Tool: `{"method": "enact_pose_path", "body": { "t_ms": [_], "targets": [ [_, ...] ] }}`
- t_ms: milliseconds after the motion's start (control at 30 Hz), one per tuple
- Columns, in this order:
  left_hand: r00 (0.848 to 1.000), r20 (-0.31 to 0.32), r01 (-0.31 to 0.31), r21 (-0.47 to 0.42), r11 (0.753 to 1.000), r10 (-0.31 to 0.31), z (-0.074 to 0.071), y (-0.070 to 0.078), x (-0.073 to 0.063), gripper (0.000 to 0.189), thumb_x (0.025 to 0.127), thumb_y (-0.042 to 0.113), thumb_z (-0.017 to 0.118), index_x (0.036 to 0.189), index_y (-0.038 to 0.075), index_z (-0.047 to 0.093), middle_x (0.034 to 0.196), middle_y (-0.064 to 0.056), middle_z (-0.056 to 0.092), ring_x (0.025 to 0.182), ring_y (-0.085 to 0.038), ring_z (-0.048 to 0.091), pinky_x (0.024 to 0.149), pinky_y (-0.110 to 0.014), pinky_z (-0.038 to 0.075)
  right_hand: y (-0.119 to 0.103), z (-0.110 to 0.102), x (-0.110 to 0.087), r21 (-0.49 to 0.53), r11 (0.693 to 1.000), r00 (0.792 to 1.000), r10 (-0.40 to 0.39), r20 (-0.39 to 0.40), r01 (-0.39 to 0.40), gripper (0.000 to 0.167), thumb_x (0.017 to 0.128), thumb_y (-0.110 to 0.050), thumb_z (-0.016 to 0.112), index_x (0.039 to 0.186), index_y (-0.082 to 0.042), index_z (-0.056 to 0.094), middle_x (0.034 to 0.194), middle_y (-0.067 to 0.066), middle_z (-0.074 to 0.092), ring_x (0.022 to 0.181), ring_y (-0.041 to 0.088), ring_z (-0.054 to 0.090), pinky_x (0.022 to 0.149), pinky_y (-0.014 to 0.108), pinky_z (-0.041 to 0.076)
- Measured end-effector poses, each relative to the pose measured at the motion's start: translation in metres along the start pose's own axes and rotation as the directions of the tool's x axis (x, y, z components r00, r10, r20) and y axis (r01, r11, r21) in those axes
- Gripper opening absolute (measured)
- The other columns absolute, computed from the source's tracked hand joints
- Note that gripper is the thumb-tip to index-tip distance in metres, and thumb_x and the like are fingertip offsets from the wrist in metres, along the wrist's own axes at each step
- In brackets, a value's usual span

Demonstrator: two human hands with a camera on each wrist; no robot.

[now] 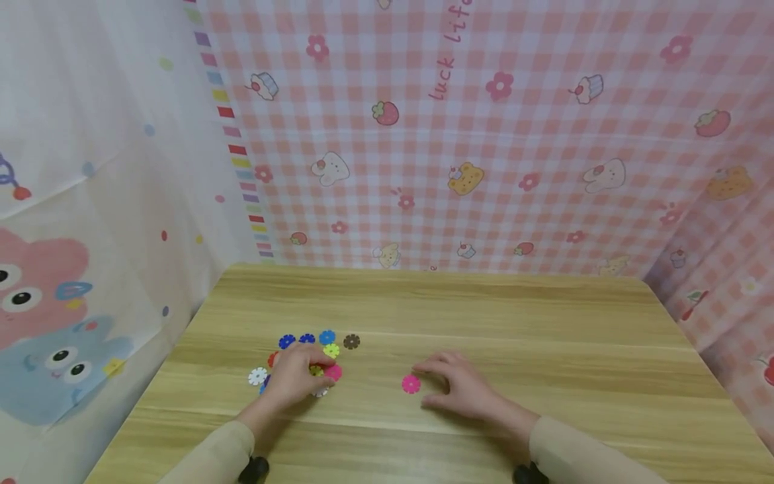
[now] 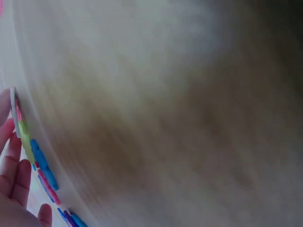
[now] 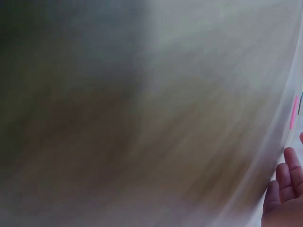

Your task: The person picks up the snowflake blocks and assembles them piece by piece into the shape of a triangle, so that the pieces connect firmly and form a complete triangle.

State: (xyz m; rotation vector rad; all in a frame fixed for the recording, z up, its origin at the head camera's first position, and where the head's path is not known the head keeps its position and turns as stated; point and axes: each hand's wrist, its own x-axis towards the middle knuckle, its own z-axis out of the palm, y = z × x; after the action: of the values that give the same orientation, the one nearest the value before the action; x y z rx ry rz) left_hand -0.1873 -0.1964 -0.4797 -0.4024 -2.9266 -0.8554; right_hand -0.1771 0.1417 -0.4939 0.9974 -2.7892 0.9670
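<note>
My left hand [image 1: 294, 372] is over a cluster of small notched plastic snowflake discs, its thumb and forefinger apart around a pink disc [image 1: 333, 372]. A yellow-green disc [image 1: 331, 350] and an olive disc [image 1: 316, 370] lie by these fingers. The left wrist view catches the fingers at the left edge, right by a white disc [image 2: 14, 113] seen edge-on. Farther right on the table, my right hand [image 1: 462, 386] has thumb and forefinger spread beside a single pink disc [image 1: 411, 384], which lies flat at the fingertips.
Around the left hand lie several more discs, among them a white disc [image 1: 257, 376], a dark blue disc [image 1: 287, 341], a light blue disc [image 1: 327, 337] and a brown disc [image 1: 351, 341]. The wooden table [image 1: 514, 323] meets a checked cloth [image 1: 423, 148] at its back.
</note>
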Motion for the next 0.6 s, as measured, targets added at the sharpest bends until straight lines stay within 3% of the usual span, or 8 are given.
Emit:
{"method": "enact_pose_path", "body": {
  "t_ms": [400, 600],
  "targets": [
    [0.999, 0.027, 0.025, -0.025, 0.999, -0.025, 0.0031, -0.0046, 0.0052, 0.031, 0.067, 0.022, 0.091, 0.094, 0.022, 0.077, 0.107, 0.002, 0.070, 0.110, -0.028, 0.058, 0.104, -0.058, 0.031, 0.0039, 0.0066, 0.0085, 0.044, 0.998, 0.999, 0.032, 0.011, -0.032, 0.047, 0.076, -0.025, 0.086, 0.119, -0.016, 0.071, 0.112, -0.001, 0.062, 0.106, 0.021, 0.052, 0.094, 0.043, 0.042],
    [0.999, 0.034, 0.025, -0.044, 0.999, -0.024, 0.0035, -0.0060, 0.0053, 0.030, 0.066, 0.025, 0.092, 0.092, 0.023, 0.077, 0.095, 0.010, 0.069, 0.101, -0.021, 0.059, 0.102, -0.055, 0.032, 0.0034, 0.0095, 0.0101, 0.041, 0.999, 1.000, 0.025, -0.004, -0.025, 0.044, 0.075, -0.024, 0.087, 0.116, -0.016, 0.073, 0.107, -0.002, 0.061, 0.103, 0.019, 0.051, 0.090, 0.040, 0.041]
  ]
}}
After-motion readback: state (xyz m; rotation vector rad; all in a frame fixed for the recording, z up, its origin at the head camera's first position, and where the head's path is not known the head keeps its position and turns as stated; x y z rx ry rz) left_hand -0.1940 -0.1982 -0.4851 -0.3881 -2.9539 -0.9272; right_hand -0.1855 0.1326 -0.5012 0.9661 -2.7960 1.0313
